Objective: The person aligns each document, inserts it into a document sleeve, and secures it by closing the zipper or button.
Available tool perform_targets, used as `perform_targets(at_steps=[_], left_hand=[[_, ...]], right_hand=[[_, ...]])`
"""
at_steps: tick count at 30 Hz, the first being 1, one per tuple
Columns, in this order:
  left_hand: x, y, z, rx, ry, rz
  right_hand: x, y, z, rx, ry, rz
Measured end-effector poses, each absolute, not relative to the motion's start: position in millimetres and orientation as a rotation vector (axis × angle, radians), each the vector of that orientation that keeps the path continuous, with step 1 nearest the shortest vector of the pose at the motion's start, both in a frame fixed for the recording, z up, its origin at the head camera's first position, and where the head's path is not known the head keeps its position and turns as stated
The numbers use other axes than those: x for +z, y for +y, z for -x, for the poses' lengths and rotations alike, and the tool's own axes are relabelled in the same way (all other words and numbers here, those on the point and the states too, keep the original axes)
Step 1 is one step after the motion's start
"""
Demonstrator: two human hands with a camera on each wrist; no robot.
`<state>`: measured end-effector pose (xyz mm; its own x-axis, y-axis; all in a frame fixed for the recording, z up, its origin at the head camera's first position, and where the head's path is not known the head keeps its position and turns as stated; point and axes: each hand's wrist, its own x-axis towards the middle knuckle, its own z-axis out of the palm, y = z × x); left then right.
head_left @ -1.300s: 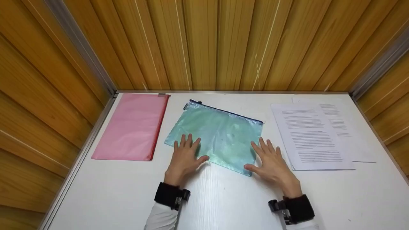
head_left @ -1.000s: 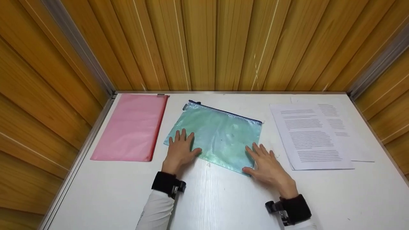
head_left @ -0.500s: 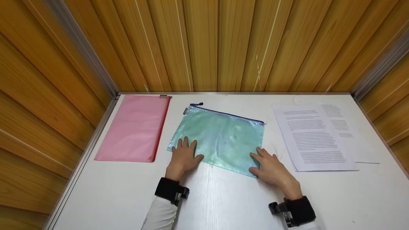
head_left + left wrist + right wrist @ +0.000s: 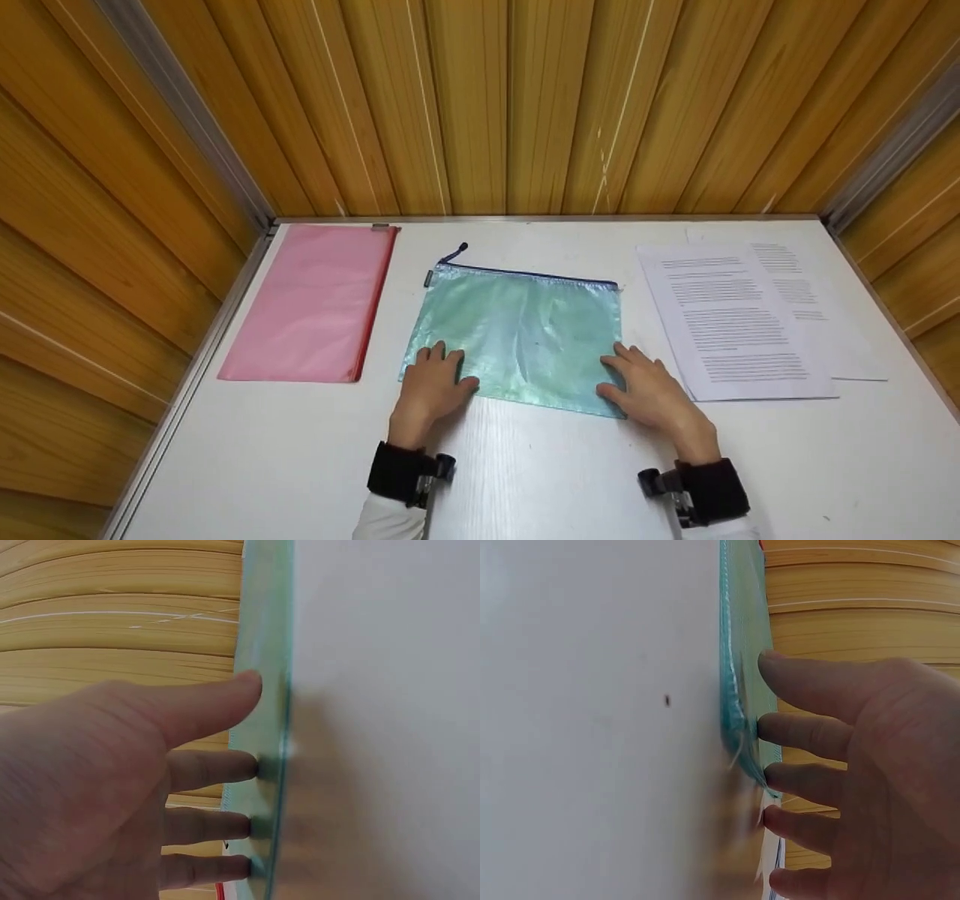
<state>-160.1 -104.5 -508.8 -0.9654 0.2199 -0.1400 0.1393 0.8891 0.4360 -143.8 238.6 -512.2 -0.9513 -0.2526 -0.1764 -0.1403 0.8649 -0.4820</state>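
Note:
A translucent green zipper pouch [image 4: 517, 337] lies flat on the table, its dark blue zipper along the far side and a pull tab [image 4: 454, 253] sticking out at the far left corner. My left hand [image 4: 431, 386] rests its spread fingertips on the near left corner. At the near right corner, my right hand [image 4: 649, 390] touches the pouch with extended fingers. Both wrist views show straight fingers against the pouch's face, the left fingertips [image 4: 244, 765] and right fingertips [image 4: 772, 727] pressing on it, with nothing pinched.
To the left lies a pink zipper pouch [image 4: 307, 300] with a red zipper edge. Printed sheets [image 4: 739, 322] overlap on the right side of the white table [image 4: 540, 480]. Wood-patterned walls [image 4: 480, 105] enclose the back and sides.
Under both hands the green pouch has turned counterclockwise, its left side coming nearer, so its zipper edge runs closer to level. The pull tab has swung outward. Both hands stay on the near corners.

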Motion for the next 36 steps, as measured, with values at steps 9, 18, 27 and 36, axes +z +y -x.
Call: perform_targets(at_steps=[9, 18, 27, 36], left_hand=[[-510, -130, 187, 0.672, 2.957, -0.138], [-509, -132, 220, 0.637, 2.932, -0.072], [-535, -128, 249, 0.832, 2.911, 0.006], [-555, -139, 259, 1.184, 2.81, 0.271]], right_hand=[[-505, 249, 147, -0.72, 2.777, 0.194], [-503, 243, 153, -0.715, 2.792, 0.135], [-504, 231, 158, -0.934, 2.726, 0.067], [-498, 236, 168, -1.167, 2.672, -0.117]])
